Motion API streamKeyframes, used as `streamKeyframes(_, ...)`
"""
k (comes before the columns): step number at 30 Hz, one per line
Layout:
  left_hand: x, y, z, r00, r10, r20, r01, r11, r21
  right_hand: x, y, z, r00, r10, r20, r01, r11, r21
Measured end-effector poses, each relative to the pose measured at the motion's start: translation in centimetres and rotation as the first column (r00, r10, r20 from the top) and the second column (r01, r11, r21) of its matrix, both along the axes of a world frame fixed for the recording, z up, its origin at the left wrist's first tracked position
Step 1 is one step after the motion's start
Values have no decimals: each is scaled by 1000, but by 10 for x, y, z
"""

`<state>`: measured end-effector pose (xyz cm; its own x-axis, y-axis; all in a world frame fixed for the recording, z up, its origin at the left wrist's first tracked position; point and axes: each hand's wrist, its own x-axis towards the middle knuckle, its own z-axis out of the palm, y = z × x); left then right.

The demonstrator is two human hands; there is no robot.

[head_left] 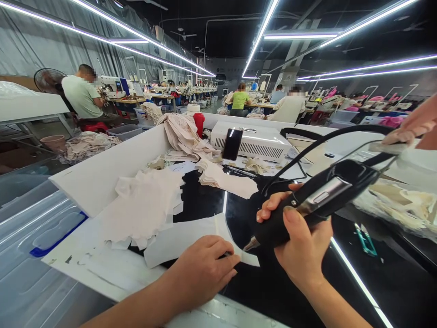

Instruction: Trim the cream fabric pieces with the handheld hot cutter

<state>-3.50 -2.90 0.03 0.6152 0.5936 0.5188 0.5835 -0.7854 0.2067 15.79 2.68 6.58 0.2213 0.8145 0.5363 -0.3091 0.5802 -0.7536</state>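
The right hand (300,241) is closed around a black corded hand tool (307,200), its metal tip angled down toward a white fabric piece (184,237) on the dark counter (273,278). The left hand (203,269) lies knuckles-up with fingers curled, gripping nothing, pressing that piece flat just beside the tip, seemingly to keep it from shifting.

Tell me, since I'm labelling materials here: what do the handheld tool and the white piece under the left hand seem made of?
Handheld tool: matte black plastic or rubber grip, silvery metal tip, judging by the sheen. White piece: thin fabric or interlining, lying flat with clean-cut edges; which one is unclear.
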Motion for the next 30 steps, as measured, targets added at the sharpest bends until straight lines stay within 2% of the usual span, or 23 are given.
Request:
streamKeyframes(7, -1, -1, 0, 1000, -2, 15, 2, 1000, 8, -1, -3, -3, 999, -28, 26, 28, 1000, -4)
streamKeyframes(11, -2, -1, 1, 1000, 3, 18, -3, 1000, 6, 2, -4, 2, 1000, -12, 21, 12, 1000, -26)
streamKeyframes(16, -1, -2, 0, 999, -4, 41, 4, 1000, 2, 11, -5, 8, 998, -59, -34, 59, 998, 7)
streamKeyframes(30, -6, -1, 2, 1000, -11, 9, 11, 1000, 10, 10, -6, -1, 998, -58, 32, 58, 998, -19)
